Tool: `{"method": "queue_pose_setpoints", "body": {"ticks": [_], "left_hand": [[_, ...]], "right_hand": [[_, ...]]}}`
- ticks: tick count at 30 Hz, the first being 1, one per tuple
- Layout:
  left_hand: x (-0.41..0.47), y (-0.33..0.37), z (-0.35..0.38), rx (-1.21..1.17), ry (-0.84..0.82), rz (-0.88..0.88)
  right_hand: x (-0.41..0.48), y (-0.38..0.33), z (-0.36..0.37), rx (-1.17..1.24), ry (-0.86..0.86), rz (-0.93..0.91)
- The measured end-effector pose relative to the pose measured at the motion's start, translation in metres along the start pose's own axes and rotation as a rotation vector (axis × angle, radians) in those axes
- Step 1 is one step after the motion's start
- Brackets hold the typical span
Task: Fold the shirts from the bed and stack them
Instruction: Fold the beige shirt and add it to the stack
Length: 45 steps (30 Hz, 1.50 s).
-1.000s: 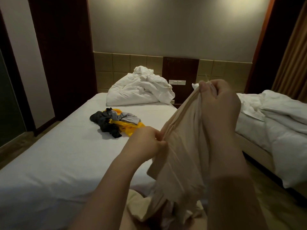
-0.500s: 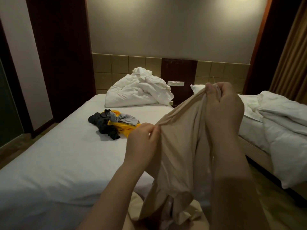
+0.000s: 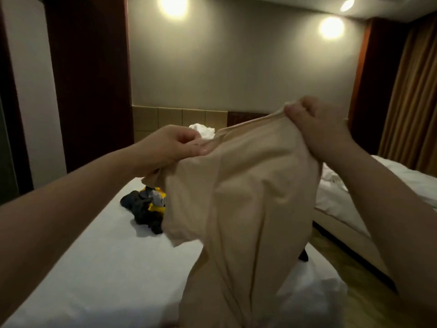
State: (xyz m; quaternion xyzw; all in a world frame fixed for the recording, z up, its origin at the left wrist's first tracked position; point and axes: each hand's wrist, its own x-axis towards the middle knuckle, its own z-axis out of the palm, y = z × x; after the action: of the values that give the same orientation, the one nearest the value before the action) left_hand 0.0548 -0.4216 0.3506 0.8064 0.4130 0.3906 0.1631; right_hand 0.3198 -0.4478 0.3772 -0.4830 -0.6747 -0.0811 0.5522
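Left hand: pinching beige shirt top edge.
Right hand: gripping opposite corner, raised.
Bed: dark-and-yellow clothes pile beyond.

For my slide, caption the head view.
Both hands, left hand and right hand, spread a beige shirt above the bed.

Two round ceiling lights glow on the grey wall; a tan curtain hangs at the right; a tiled headboard panel runs below the wall; a second bed with rumpled white bedding, perhaps a duvet, stands to the right; dark wooden panelling rises at left.
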Motion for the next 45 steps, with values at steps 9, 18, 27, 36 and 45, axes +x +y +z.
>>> {"method": "queue_pose_setpoints", "body": {"ticks": [9,18,27,36,45], "left_hand": [[0.077,-0.002,-0.049,-0.039,0.131,0.099],[0.142,-0.007,-0.083,-0.139,0.189,0.098],[0.173,0.005,-0.085,-0.059,0.231,0.053],[0.184,-0.031,-0.095,-0.431,0.1,0.051],[0.237,-0.167,-0.072,-0.356,-0.08,-0.199]], "right_hand": [[0.105,-0.009,0.023,-0.158,0.1,-0.208],[0.185,-0.003,0.032,-0.062,0.155,-0.224],[0.218,0.002,0.026,-0.247,0.057,-0.28],[0.223,0.011,0.042,0.003,-0.028,-0.168],[0.257,0.092,0.182,-0.151,-0.171,-0.221]]}}
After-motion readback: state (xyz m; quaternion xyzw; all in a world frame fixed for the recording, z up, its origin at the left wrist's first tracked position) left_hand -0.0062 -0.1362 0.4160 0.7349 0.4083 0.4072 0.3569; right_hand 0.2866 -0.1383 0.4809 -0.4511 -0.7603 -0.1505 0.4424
